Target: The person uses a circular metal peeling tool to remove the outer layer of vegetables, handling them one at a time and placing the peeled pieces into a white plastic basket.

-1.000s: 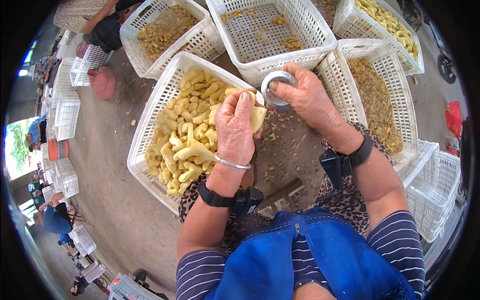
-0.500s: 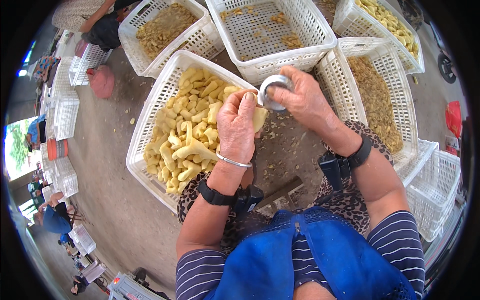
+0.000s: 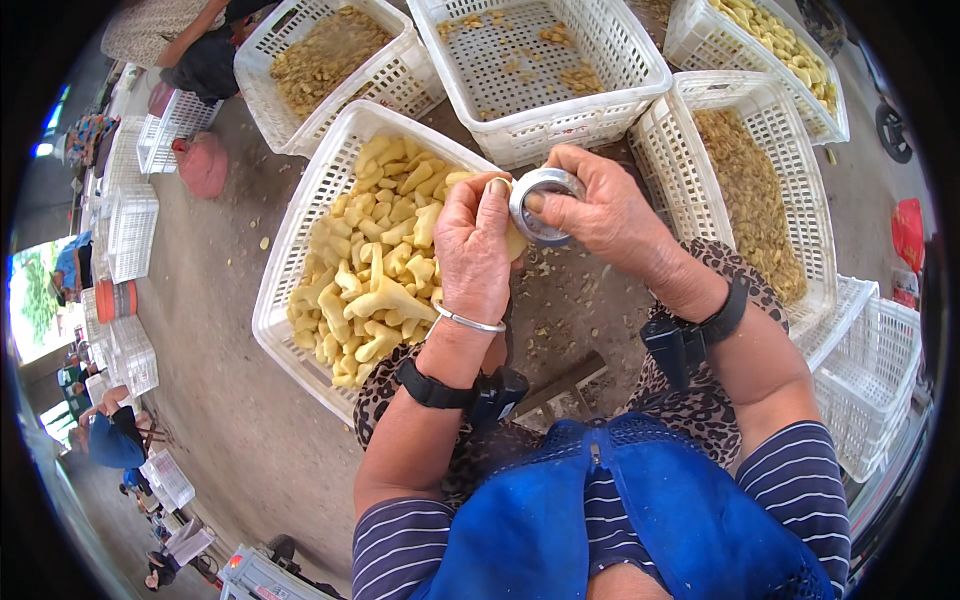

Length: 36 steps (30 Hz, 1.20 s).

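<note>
Between the thumb and fingers of my left hand (image 3: 474, 250) is a peeled, pale yellow piece of ginger (image 3: 516, 243), mostly hidden by the hand and the tool. My right hand (image 3: 612, 215) grips a silver metal ring (image 3: 545, 236), its thumb hooked inside the hoop. The ring's left edge meets the ginger by my left thumb; the exact contact is hidden. Below and left of my left hand, a white plastic crate (image 3: 290, 225) holds a heap of peeled yellow ginger (image 3: 385, 300).
Ahead stands a white crate (image 3: 560, 118) with a few scraps. Brown ginger pieces or peelings fill crates at far left (image 3: 330, 60) and right (image 3: 745, 200). A crate at far right (image 3: 690, 35) holds yellow ginger. Stacked crates (image 3: 870, 370) stand at right; another person sits at upper left.
The metal ring has shifted slightly left and down, closer against the ginger and my left thumb. Less of the ginger piece shows now. My left hand has barely moved.
</note>
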Each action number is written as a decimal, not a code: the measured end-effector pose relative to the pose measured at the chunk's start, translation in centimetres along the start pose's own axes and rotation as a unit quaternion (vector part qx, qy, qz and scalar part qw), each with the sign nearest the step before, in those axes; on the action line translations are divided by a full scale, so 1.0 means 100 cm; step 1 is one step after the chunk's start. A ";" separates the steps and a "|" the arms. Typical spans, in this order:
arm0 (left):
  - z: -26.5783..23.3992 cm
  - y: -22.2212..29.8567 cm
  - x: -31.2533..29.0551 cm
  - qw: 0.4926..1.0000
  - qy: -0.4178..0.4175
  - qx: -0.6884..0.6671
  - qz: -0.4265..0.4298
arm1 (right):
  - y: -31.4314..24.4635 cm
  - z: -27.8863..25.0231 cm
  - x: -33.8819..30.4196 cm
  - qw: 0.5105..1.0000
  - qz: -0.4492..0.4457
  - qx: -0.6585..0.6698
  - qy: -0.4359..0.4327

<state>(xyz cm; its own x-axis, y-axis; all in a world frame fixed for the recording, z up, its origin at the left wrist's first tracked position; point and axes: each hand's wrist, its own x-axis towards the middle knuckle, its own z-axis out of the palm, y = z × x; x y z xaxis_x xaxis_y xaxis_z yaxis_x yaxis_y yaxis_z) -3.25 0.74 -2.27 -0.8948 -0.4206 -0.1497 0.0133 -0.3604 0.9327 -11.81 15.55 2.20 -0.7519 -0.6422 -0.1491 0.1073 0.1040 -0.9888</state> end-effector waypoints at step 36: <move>0.000 0.010 -0.006 0.992 0.000 -0.074 -0.098 | 0.021 -0.026 0.004 0.966 0.063 0.249 -0.010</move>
<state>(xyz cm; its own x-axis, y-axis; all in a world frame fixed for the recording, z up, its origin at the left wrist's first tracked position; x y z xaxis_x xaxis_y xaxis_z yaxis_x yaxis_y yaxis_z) -2.65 0.61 -1.22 -0.8866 -0.3303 -0.3238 -0.0961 -0.5533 0.8274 -13.59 17.48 0.13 -0.7004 -0.6632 -0.2640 0.5011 -0.1935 -0.8435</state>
